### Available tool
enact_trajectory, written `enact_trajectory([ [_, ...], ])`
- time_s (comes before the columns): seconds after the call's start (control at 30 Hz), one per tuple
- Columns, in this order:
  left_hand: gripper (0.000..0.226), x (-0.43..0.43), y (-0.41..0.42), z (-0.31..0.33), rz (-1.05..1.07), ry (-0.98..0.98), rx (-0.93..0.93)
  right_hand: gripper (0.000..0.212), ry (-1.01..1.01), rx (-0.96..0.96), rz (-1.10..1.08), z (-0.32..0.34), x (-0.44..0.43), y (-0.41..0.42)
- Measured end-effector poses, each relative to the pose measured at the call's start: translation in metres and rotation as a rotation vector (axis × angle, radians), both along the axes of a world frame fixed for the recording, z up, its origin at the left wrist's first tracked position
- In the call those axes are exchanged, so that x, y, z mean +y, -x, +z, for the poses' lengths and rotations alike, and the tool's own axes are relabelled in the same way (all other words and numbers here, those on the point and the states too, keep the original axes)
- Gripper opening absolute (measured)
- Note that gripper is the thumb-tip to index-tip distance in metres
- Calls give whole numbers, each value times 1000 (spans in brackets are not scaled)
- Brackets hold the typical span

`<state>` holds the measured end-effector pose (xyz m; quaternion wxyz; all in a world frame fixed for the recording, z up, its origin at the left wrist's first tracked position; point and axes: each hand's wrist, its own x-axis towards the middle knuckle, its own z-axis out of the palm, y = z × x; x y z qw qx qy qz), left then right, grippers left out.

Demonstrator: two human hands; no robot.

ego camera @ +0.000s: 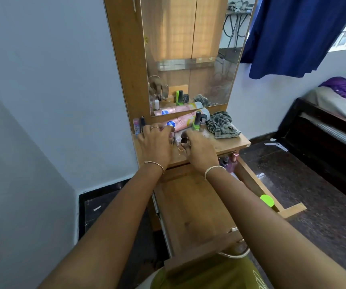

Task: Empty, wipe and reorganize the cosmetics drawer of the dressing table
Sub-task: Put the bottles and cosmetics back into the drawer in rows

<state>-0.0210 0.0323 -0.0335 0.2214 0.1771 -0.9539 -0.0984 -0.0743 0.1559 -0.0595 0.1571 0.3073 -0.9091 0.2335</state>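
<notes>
The drawer (188, 205) is pulled open below the mirror (188, 59), with nail polishes (229, 162) left inside. Small bottles (181, 140) below the mirror are covered by the left hand (155, 142) and right hand (200, 151); neither grip can be told.

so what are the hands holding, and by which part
Cannot tell: left hand and right hand lie over small bottles on the tabletop, fingertips hidden.

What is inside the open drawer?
Mostly bare wood shows in the drawer. A round green lid lies by its right wall, and small bottles stand at its far right corner. The right forearm covers part of the floor, so anything beneath it is hidden.
</notes>
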Motion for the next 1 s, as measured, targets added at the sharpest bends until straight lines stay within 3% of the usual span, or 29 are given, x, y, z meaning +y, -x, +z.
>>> enact_trajectory([
  [0.37,28,5,-4,4,-109,43,87,16,242,-60,-37,11,35,-7],
  [0.5,26,26,-9,5,-204,-84,155,14,294,-84,-78,14,70,-13],
  [0.63,17,54,-8,-14,-298,-109,131,21,270,-123,-145,4,113,-13],
  [0.73,11,76,-6,-34,-339,-231,74,18,232,-171,-192,-10,141,-10],
  [1.0,19,114,4,-70,-374,-325,-118,15,46,-197,-199,-47,160,11],
])
